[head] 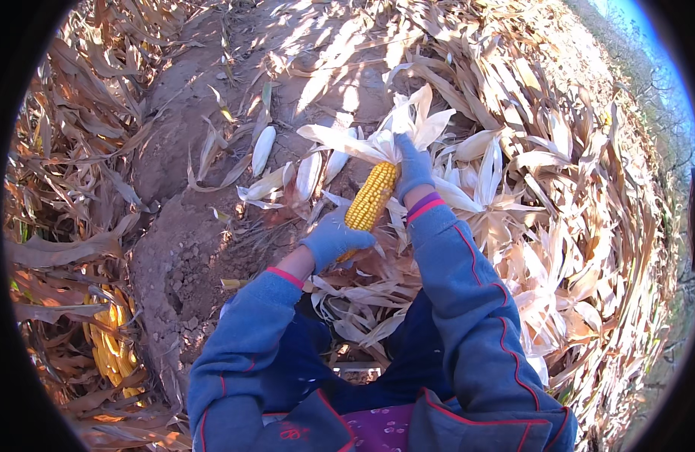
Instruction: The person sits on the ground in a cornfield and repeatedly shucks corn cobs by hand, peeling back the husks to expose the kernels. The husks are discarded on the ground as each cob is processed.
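A yellow ear of corn (372, 196) is tilted between my two gloved hands, its kernels bare. Around its lower end my left hand (337, 236) is wrapped, thumb across the kernels. My right hand (412, 168) grips the pale husk (386, 141) at the ear's upper end, where the leaves are peeled back and spread outward. The fingertips of the right hand are partly hidden by the husk. Just beyond my left hand, several ears still in their husks (309, 176) lie on the soil.
Dry cornstalks and leaves (70, 141) line the left side. A heap of bare yellow ears (111, 339) lies there at lower left. Loose husks (542, 282) pile up at right, below stacked dry stalks (528, 73). Bare, cloddy soil (181, 237) runs between them.
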Tool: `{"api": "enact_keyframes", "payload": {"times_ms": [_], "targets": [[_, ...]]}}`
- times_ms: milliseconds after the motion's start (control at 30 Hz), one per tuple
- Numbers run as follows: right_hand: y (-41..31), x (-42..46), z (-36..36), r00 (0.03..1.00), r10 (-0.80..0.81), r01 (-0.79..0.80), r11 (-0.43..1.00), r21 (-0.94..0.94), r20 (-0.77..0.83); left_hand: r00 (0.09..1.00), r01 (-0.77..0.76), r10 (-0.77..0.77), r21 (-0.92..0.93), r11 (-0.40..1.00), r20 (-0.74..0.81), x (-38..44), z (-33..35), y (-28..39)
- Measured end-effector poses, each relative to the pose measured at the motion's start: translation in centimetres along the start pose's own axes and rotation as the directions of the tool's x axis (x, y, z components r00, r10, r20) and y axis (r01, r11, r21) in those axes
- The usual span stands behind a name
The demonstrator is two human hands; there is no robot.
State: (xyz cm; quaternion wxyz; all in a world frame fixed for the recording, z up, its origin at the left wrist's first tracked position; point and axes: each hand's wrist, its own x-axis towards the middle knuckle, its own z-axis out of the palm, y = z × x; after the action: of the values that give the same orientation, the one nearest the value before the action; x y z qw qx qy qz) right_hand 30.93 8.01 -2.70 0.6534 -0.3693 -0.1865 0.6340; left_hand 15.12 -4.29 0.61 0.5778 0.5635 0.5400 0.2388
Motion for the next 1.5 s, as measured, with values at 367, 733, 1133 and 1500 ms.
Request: {"api": "enact_keyframes", "payload": {"times_ms": [367, 733, 1133, 1500], "targets": [[-0.1, 2.4, -1.7, 0.973, 0.229, -0.22, 0.958, 0.183, -0.029, 0.972, 0.156, 0.014, 0.687, 0.709, -0.236, -0.3, -0.7, -0.5], [-3.3, 0.6, 0.0, 0.993, -0.071, 0.075, 0.996, 0.039, -0.092, 0.961, 0.107, 0.077, 0.611, 0.784, -0.267, 0.3, 1.5, 1.0], [-2.8, 0.5, -1.8, 0.803, -0.188, 0.529, -0.215, -0.821, 0.566, 0.967, 0.067, 0.192, 0.896, 0.438, -0.165, -0.7, -2.7, 0.6], [-15.0, 2.2, -9.7, 0.752, -0.659, 0.019, 0.041, -0.999, -0.012, 0.894, 0.238, 0.07, 0.603, 0.761, -0.442, -1.2, -9.3, -4.0]]}}
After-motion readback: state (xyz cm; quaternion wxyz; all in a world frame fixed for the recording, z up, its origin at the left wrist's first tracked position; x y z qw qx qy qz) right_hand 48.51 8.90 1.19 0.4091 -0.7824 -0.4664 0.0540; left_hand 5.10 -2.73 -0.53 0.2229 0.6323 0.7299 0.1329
